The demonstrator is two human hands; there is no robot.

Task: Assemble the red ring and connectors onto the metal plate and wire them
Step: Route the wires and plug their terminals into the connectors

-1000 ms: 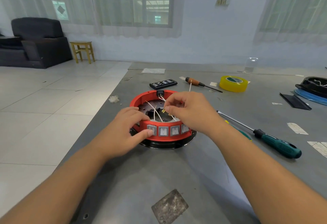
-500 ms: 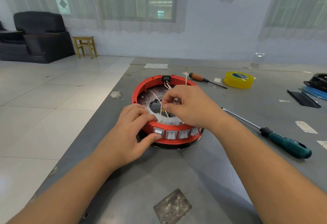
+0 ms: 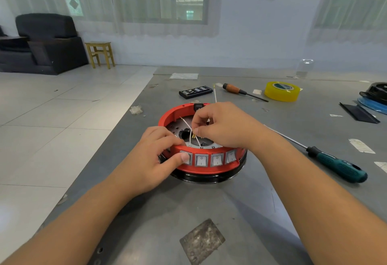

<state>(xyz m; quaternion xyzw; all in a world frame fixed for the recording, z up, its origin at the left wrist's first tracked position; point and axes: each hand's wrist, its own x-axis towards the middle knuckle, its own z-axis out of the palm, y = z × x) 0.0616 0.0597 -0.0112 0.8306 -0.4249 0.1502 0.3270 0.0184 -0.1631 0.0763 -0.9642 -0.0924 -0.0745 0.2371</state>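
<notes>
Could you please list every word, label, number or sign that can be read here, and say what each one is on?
"O" above "I": marks on the grey rocker switches along the front of the red plastic ring.
Green label inside the yellow tape roll: print too blurred to read.
White marks on the flat black case: too small to read.
Teal-handled screwdriver: small handle print, unreadable.

Both forearms stretch forward. Left hand [image 3: 154,156] curled, thumb pressed flat out front, fingers hooked over; right hand [image 3: 222,126] arched just beyond, fingertips pinched tight together.
</notes>
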